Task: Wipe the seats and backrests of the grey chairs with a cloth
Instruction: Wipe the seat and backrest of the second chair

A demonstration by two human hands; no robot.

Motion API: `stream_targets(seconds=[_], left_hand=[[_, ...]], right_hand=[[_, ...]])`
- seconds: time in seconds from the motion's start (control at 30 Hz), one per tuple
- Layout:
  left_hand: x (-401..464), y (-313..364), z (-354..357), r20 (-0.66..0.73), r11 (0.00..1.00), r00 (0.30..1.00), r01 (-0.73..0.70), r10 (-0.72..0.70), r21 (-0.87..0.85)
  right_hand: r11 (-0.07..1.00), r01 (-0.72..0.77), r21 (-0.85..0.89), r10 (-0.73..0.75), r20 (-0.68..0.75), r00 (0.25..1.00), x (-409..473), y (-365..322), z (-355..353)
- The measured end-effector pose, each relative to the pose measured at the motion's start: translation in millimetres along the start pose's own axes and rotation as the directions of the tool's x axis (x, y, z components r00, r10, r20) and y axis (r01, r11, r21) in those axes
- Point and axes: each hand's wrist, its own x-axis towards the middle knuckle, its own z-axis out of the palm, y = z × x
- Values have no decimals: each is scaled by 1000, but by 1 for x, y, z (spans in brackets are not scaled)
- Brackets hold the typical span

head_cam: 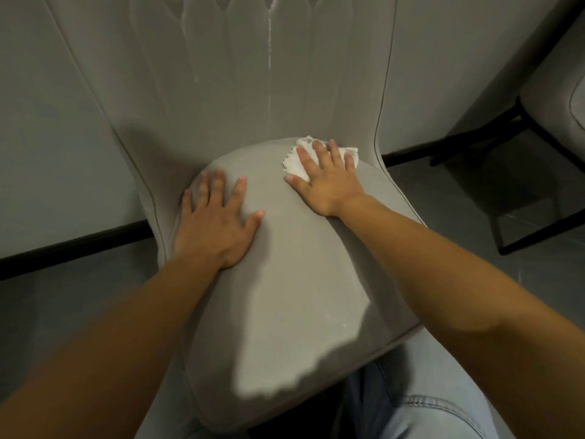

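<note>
A grey upholstered chair fills the view, its rounded seat (291,280) in front of me and its tall pleated backrest (240,74) rising behind. My right hand (329,179) lies flat with straight fingers on a white cloth (296,163), pressing it onto the back right of the seat, close to the backrest. My left hand (215,220) rests flat on the back left of the seat, fingers spread, holding nothing. A pale streak runs down the backrest's middle.
A second grey chair (563,77) with black metal legs (506,128) stands at the right. A pale wall with a black skirting strip (69,245) runs behind. The floor is grey tile. My knee in light jeans (427,407) is below the seat's front edge.
</note>
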Motion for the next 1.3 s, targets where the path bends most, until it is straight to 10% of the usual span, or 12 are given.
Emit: stream_targets(seconds=[0.43,0.6,0.67,0.8,1.3], left_hand=[[36,-47,-53,-544,978,836,56,63,200],[60,-48,-79,-719,889,584,447,-378,-104],[65,-59,-84,-764,912,530,366,-368,-185],[66,-63,-80,-772,929,537,65,-341,-365],[61,-61,-83,-699,903,586,154,-410,-401]], right_hand=[[995,-100,-23,93,-211,973,14,-7,11],[973,-230,16,225,-285,932,26,-27,12],[962,-266,65,273,-277,921,29,-35,10],[960,-222,171,256,-211,943,37,-57,8],[951,283,121,-271,-109,957,8,-177,23]])
